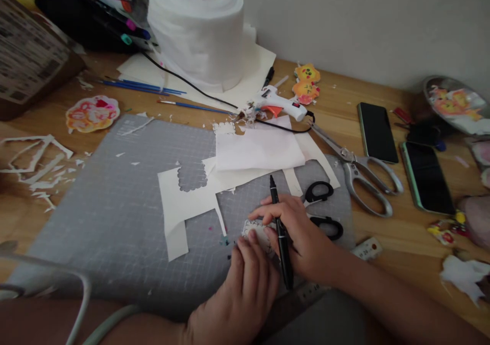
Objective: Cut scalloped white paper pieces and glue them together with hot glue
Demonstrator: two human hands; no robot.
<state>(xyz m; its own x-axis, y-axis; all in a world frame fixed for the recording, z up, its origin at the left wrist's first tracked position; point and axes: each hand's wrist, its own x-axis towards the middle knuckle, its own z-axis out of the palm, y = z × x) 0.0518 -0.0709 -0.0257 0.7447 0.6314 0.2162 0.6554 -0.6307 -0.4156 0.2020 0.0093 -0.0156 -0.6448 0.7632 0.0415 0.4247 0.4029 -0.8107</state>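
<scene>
A: The paper cutout (255, 231) lies on the grey cutting mat (115, 207), near its front edge. Left hand (245, 284) pins it flat with its fingertips; right hand (296, 238) grips a black marker (281, 238).

B: So the drawing step; next calls for steady strokes. Counts?

A: One marker in hand, two scissors right of the cutout, two phones beyond the mat's right edge.

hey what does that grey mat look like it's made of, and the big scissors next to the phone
The grey mat looks like matte vinyl or rubber: dull, flat, printed with a fine grid. The big scissors look all metal, probably steel: silvery handles and blades with a soft sheen and no plastic covering visible.
</scene>
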